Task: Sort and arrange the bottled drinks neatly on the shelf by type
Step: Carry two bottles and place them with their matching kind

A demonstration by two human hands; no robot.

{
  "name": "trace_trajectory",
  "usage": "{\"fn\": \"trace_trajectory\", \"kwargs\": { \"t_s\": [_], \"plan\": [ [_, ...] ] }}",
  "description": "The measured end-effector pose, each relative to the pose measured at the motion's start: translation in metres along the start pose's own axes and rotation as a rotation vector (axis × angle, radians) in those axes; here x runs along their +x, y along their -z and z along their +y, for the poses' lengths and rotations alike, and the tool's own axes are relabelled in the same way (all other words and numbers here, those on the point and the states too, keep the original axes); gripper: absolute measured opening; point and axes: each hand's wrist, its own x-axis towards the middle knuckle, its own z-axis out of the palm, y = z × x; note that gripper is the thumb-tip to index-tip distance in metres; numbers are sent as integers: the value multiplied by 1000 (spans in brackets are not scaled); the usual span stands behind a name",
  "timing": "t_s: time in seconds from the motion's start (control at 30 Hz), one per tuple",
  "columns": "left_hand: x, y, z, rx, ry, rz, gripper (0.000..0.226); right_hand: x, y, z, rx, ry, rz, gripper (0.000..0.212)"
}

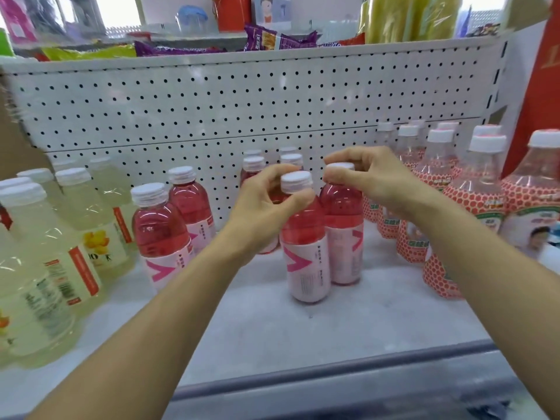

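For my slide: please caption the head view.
Left hand holds the front pink bottle, right hand the rear pink bottle, on the shelf.

Left hand (266, 201) and right hand (372, 183) of 1 person, both bare, slim fingers (351, 154), rounded knuckles, left forearm (169, 304) and right forearm (485, 256) bare along all the visible length, smooth, narrow at the wrists, wider toward the elbows

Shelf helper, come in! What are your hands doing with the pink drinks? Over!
Left hand grips front pink bottle. Right hand pinches cap of second pink bottle. Both upright on shelf. Nothing in the way.
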Motion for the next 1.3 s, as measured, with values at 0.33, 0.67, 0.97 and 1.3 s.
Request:
{"fn": "trace_trajectory", "kwargs": {
  "t_s": [0.33, 0.67, 0.97, 1.3],
  "plan": [
    [-3, 22, -20, 94, 39, 304, 46, -23, -51, 10, 80, 34, 266, 42],
    [-37, 9, -78, 217, 300, 2, 84, -60, -64, 85, -83, -135, -16, 75],
    [-33, 18, -93, 187, 302, 104, 71, -32, -90, 87, -62, -117, 27, 75],
    [-35, 17, -102, 129, 293, 178, 68, -32, -95, 90, -74, -68, 67, 71]
  ]
}}
